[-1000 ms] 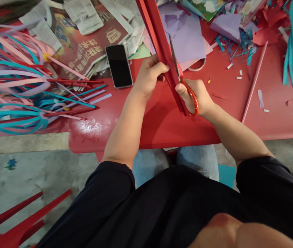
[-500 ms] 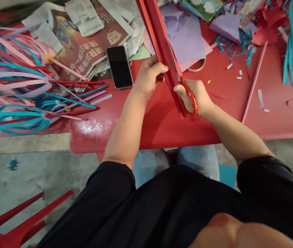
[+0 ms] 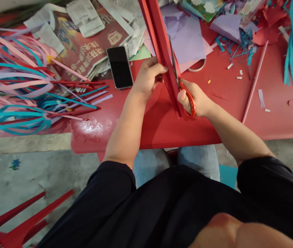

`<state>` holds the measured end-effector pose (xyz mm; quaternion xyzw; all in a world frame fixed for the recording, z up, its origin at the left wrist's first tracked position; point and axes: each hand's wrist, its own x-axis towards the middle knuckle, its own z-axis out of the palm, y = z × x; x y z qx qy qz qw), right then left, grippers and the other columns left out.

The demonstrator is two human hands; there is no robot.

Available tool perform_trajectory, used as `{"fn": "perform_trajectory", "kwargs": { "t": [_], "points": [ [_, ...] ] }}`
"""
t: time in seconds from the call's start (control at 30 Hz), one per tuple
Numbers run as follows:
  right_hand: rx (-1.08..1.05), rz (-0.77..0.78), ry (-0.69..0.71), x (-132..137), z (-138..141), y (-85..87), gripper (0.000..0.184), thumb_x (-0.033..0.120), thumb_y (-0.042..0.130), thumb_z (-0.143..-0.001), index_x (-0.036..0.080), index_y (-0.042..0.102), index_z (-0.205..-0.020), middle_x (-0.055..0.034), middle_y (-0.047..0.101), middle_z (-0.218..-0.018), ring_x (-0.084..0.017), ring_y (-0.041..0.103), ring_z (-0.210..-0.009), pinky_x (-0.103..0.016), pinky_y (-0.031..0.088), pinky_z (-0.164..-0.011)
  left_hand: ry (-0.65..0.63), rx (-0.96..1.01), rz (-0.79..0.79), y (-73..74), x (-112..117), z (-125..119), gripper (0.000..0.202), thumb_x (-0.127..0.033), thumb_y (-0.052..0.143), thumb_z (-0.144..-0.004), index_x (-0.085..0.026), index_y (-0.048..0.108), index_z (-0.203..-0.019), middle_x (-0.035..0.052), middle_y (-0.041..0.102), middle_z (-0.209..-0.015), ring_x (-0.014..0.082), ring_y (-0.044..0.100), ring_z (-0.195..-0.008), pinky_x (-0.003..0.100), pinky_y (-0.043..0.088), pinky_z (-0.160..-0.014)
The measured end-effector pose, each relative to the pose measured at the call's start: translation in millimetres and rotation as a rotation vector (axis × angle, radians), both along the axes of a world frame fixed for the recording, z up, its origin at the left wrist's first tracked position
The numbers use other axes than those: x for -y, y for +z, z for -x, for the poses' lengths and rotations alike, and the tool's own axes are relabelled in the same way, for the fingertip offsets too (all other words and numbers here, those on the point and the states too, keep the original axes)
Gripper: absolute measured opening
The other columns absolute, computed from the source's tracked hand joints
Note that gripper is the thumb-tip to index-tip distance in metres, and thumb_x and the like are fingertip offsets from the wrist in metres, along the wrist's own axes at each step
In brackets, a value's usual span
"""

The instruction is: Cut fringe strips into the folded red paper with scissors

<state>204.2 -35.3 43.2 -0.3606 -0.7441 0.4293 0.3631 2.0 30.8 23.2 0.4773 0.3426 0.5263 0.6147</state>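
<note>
My left hand point(image 3: 150, 77) pinches a long folded strip of red paper point(image 3: 160, 44) between thumb and fingers. The strip slants from the top edge of the view down to just above the red table point(image 3: 105, 129). Orange-handled scissors point(image 3: 191, 103) are in my right hand point(image 3: 195, 98), with the thumb through one loop. Their blades point up along the right side of the strip. A narrow red piece lies just right of the blades. The fingers behind the handles are partly hidden.
A black phone point(image 3: 120, 67) lies on newspapers and the table. Bundles of pink, teal and purple paper strips point(image 3: 20, 82) spread at the left. Purple sheets point(image 3: 185, 38), a roll of tape point(image 3: 197, 65), teal shreds point(image 3: 235, 43) and a pink stick point(image 3: 255, 82) lie beyond and to the right.
The scissors and my right hand have shifted slightly, with the blades now a little apart from the strip's edge. The strip's lower end has swung slightly left.
</note>
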Motion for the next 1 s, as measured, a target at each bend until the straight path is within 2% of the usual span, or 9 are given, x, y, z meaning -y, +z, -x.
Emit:
{"fn": "perform_trajectory", "kwargs": {
  "t": [0.2, 0.37, 0.5, 0.67, 0.83, 1.0],
  "points": [
    [-0.038, -0.003, -0.05, 0.6, 0.4, 2.9, 0.072, 0.096, 0.044, -0.096, 0.025, 0.04, -0.081, 0.0015, 0.038, -0.074, -0.016, 0.034, -0.067, -0.036, 0.03, -0.061, -0.067, -0.149, 0.038, 6.4, 5.1, 1.1, 0.005, -0.022, 0.074, -0.086, -0.023, 0.077, -0.083, 0.001, 0.072, -0.079, 0.0177, 0.07, -0.073, 0.03, 0.052, -0.068],
    [-0.051, -0.015, -0.086, -0.1, -0.7, 2.5, 0.073, 0.098, 0.043, -0.093, 0.026, 0.041, -0.081, 0.0007, 0.04, -0.072, -0.017, 0.036, -0.067, -0.036, 0.033, -0.06, -0.15, -0.171, -0.005, 7.8, 7.0, 2.9, 0.009, -0.024, 0.075, -0.086, -0.022, 0.075, -0.077, 0.0013, 0.074, -0.082, 0.0182, 0.072, -0.078, 0.03, 0.053, -0.073],
    [-0.035, -0.069, -0.134, -1.4, -1.4, 1.1, 0.073, 0.097, 0.043, -0.095, 0.026, 0.039, -0.08, 0.0011, 0.037, -0.072, -0.016, 0.034, -0.066, -0.036, 0.032, -0.061, -0.207, -0.198, -0.021, 9.9, 8.7, 3.3, 0.006, -0.019, 0.077, -0.083, -0.022, 0.078, -0.077, 0.001, 0.075, -0.084, 0.0176, 0.071, -0.077, 0.03, 0.056, -0.078],
    [-0.011, -0.082, -0.154, -1.6, -2.3, 1.5, 0.072, 0.095, 0.044, -0.097, 0.025, 0.039, -0.078, 0.0012, 0.033, -0.071, -0.016, 0.035, -0.066, -0.035, 0.033, -0.061, -0.211, -0.234, -0.041, 15.5, 11.8, 1.2, 0.011, -0.015, 0.074, -0.082, -0.023, 0.082, -0.079, 0.0, 0.072, -0.079, 0.0158, 0.065, -0.074, 0.028, 0.052, -0.075],
    [0.002, -0.12, -0.157, -1.8, -3.2, 1.7, 0.071, 0.09, 0.048, -0.099, 0.024, 0.039, -0.075, 0.0007, 0.034, -0.069, -0.015, 0.037, -0.066, -0.034, 0.036, -0.06, -0.237, -0.285, -0.041, 19.5, 13.2, 1.2, 0.014, -0.012, 0.073, -0.078, -0.022, 0.081, -0.074, -0.0005, 0.064, -0.069, 0.0139, 0.053, -0.064, 0.028, 0.043, -0.065],
    [0.008, -0.113, -0.178, -2.6, -2.8, 0.4, 0.071, 0.089, 0.05, -0.099, 0.024, 0.038, -0.072, 0.0012, 0.031, -0.069, -0.015, 0.04, -0.067, -0.033, 0.042, -0.061, -0.263, -0.281, -0.075, 19.8, 13.1, 1.4, 0.012, -0.011, 0.074, -0.08, -0.019, 0.083, -0.078, -0.0004, 0.064, -0.072, 0.0125, 0.054, -0.068, 0.027, 0.043, -0.068]
  ]
}}
